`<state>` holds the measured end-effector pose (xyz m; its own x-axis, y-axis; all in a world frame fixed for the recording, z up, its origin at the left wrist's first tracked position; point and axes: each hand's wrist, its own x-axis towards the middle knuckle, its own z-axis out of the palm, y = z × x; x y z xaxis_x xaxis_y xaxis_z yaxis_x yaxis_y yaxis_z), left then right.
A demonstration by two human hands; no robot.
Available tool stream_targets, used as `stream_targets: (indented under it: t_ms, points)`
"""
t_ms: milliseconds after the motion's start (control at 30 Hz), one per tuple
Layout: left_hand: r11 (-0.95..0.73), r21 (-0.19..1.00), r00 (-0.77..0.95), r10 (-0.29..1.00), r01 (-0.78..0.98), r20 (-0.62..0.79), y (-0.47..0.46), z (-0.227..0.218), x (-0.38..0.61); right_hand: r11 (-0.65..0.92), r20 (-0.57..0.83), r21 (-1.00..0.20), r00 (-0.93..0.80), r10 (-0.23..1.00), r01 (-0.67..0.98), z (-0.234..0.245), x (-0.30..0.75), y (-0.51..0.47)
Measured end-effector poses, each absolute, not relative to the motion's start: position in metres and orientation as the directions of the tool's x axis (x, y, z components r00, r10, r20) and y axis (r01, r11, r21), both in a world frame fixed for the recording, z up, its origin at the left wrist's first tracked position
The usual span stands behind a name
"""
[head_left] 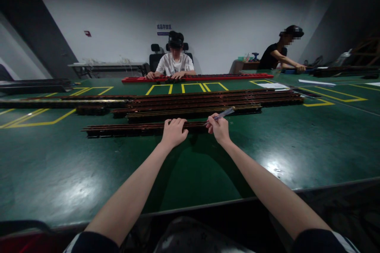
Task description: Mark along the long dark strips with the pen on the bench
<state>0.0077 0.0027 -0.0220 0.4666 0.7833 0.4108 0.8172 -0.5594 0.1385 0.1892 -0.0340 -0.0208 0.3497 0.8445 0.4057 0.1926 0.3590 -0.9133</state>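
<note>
A long dark strip with reddish-brown edges (pixel 124 128) lies across the green table before me. My left hand (pixel 174 132) grips it from above, fingers over its far edge and thumb at the near side. Closed round a slim screwdriver with a clear handle (pixel 226 113), my right hand (pixel 219 128) is at the strip's right end. The screwdriver's handle points up and to the right, while its thin tip meets or nearly meets the strip; exact contact is too small to tell. Just beyond lies a stack of similar long strips (pixel 208 101).
Yellow tape outlines (pixel 332 102) mark the green table (pixel 297 138). Further strips (pixel 32 86) lie at the left. Across the table, a person in white (pixel 175 63) has both hands at a long red bar (pixel 136 80). Another person in black (pixel 271 58) works at the far right, near white papers (pixel 273 85).
</note>
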Motion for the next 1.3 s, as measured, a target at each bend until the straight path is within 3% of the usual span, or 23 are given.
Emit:
stream_targets:
  t_ms: [700,1300]
  points:
    - [-0.535,0.052,0.463,0.771,0.843,0.437,0.0033,-0.0236,0.0111,0.374,0.423,-0.905,0.353,0.834,0.200,-0.0232,0.1896,-0.0314]
    - [-0.572,0.087,0.474,0.746,0.815,0.468,0.0040,-0.0262,0.0099,0.395,0.454,-0.888,0.320,0.832,0.233,-0.0228,0.1910,-0.0322]
